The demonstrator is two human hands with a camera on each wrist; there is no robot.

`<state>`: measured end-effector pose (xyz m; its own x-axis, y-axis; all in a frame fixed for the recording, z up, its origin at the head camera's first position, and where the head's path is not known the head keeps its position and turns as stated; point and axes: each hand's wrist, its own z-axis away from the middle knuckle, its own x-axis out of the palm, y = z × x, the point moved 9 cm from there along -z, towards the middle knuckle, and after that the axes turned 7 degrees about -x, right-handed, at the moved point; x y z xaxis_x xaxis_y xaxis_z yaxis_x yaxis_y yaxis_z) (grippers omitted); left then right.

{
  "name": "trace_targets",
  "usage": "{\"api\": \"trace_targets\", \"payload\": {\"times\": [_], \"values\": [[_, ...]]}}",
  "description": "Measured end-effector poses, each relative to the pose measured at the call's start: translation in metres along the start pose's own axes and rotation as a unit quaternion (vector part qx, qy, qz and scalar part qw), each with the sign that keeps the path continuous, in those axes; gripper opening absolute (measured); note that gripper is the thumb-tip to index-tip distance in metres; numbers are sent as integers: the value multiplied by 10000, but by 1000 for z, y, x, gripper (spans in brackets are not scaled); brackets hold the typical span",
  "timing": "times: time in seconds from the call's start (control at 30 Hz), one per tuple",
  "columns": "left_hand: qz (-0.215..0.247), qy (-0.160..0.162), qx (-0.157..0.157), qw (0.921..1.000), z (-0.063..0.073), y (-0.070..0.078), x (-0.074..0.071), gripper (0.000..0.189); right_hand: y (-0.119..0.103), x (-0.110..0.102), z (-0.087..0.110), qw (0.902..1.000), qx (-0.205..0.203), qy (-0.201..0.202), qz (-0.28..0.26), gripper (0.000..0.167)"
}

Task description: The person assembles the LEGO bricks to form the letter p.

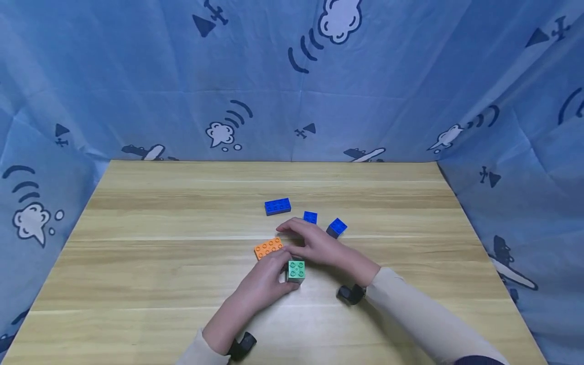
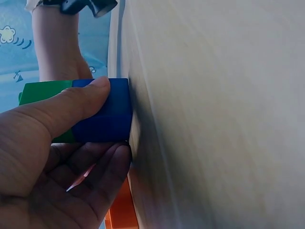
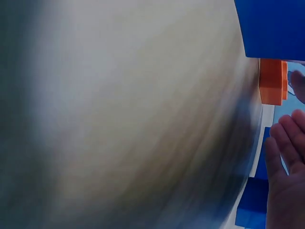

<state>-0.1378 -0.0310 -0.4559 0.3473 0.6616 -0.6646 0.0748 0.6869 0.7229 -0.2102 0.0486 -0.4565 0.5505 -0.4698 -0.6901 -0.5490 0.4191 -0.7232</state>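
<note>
My left hand (image 1: 261,285) holds a two-brick stack between thumb and fingers, a green brick (image 1: 296,270) on top of a blue brick (image 2: 107,117). In the left wrist view the blue end is right at the tabletop. My right hand (image 1: 321,246) is just beyond the stack, its fingers extended and holding nothing. An orange brick (image 1: 266,247) with several studs lies past the left fingers, partly hidden by them. The right hand's fingers (image 3: 281,143) point toward that orange brick in the right wrist view.
Farther back on the wooden table (image 1: 150,243) lies a long blue brick (image 1: 277,206). Beyond the right hand are two small blue bricks, one (image 1: 310,217) partly covered by it, the other (image 1: 336,228) to its right. A blue patterned curtain (image 1: 274,116) borders the table.
</note>
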Motion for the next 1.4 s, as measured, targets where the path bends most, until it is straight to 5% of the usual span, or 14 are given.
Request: {"api": "trace_targets", "payload": {"times": [0.4,0.8,1.4], "values": [[15,-102,-103,9999,0,-3,0,51,-8,22,-24,9956,-549,-748,106,52],[-15,-44,-73,10000,1,-3,0,51,-17,29,-33,9889,-1074,-908,472,44],[82,-52,61,9999,0,-2,0,49,-11,22,-22,9945,-638,-633,534,38]]}}
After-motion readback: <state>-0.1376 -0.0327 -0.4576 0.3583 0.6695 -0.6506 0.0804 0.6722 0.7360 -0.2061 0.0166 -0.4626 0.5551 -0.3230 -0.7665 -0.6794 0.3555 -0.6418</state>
